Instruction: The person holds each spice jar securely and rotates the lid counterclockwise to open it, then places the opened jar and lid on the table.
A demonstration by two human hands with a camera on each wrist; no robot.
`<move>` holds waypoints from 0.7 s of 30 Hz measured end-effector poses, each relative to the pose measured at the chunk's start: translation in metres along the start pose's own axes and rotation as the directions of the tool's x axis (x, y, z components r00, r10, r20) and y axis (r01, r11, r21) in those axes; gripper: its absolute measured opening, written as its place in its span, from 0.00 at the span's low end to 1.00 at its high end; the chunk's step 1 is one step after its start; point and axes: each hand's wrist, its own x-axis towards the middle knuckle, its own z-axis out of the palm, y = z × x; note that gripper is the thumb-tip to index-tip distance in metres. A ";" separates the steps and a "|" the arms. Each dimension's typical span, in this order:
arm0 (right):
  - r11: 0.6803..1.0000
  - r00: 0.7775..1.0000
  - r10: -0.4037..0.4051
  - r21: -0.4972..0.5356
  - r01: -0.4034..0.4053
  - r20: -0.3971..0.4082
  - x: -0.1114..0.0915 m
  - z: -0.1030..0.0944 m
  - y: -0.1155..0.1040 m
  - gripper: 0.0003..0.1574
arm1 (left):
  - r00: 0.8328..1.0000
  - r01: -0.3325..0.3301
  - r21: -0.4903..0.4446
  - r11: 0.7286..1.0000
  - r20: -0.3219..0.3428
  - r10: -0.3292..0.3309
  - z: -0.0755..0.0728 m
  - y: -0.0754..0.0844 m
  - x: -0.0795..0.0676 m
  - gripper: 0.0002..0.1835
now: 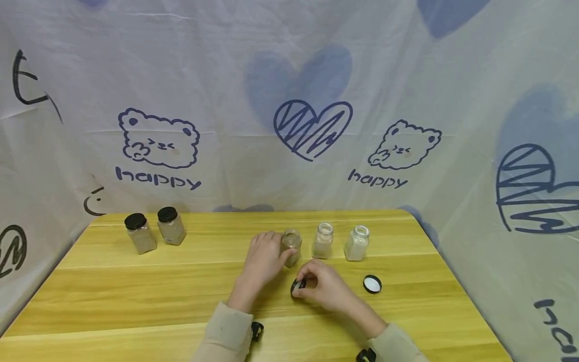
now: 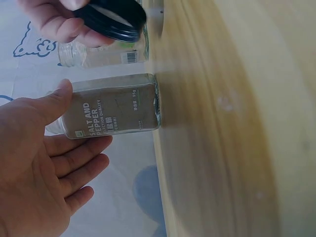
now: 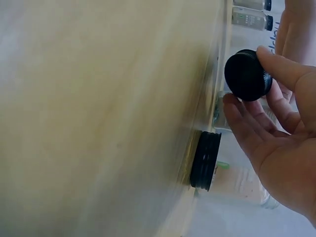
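Observation:
My left hand point(image 1: 264, 256) is at an uncapped glass spice jar point(image 1: 291, 254), thumb on one side and fingers on the other, holding it upright on the table. Its label point(image 2: 96, 116) reads "SALT AND PEPPER", and brownish powder shows through the glass. Just in front of this jar and to its right, my right hand point(image 1: 327, 286) pinches a round black lid point(image 3: 247, 76) between thumb and fingers. The lid is tilted on edge, apart from the jar. Two more uncapped jars, one with pinkish-beige powder point(image 1: 322, 244) and one with whitish powder point(image 1: 357, 246), stand to the right.
Another black lid point(image 1: 372, 284) lies with its white inside up on the wooden table point(image 1: 149, 301), right of my right hand. Two jars with black lids point(image 1: 140, 234) point(image 1: 172, 226) stand at the back left. A printed cloth point(image 1: 235, 100) hangs behind the table.

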 end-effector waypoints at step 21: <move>0.968 0.997 -0.039 -0.246 0.053 0.061 0.003 0.001 0.001 0.19 | 0.999 0.039 -0.014 0.999 -0.009 -0.039 0.002 0.005 -0.001 0.31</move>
